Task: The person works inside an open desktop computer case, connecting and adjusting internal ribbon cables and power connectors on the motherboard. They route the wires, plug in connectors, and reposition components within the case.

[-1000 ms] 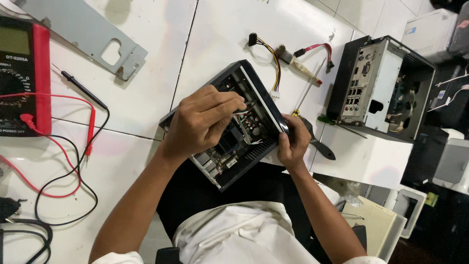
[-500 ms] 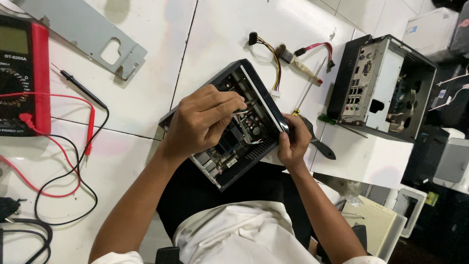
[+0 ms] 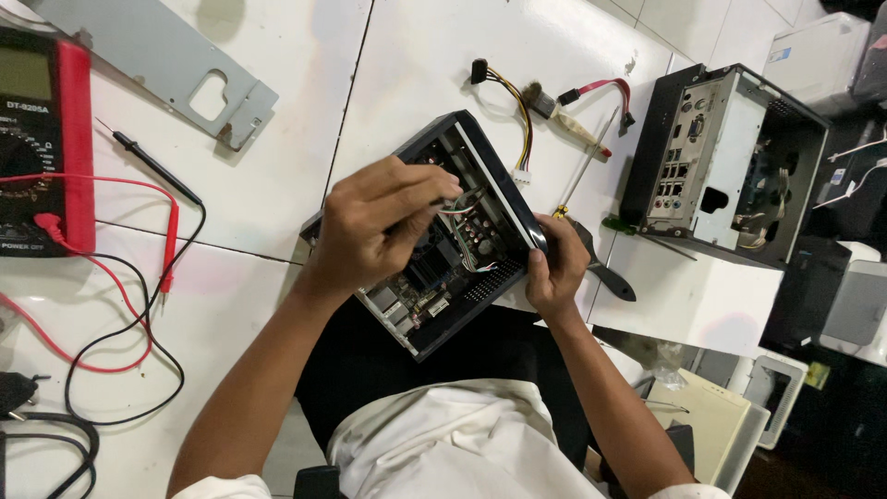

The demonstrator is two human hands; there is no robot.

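A small black computer case (image 3: 480, 171) lies open on my lap, its green circuit board (image 3: 434, 277) and wiring showing. My left hand (image 3: 374, 226) reaches into the case from above, fingertips pinched on a thin bundle of wires (image 3: 462, 205) inside. My right hand (image 3: 554, 268) grips the right front corner of the case and steadies it. Part of the board is hidden under my left hand.
A red multimeter (image 3: 42, 139) with red and black probe leads (image 3: 152, 171) lies at the left on the white tiled floor. A grey metal panel (image 3: 176, 65) lies top left. Loose cables (image 3: 517, 92), a screwdriver (image 3: 591, 152) and a second open case (image 3: 730, 166) are to the right.
Nearly nothing differs: both hands stay on the case, and my left fingers shift slightly on the wires.
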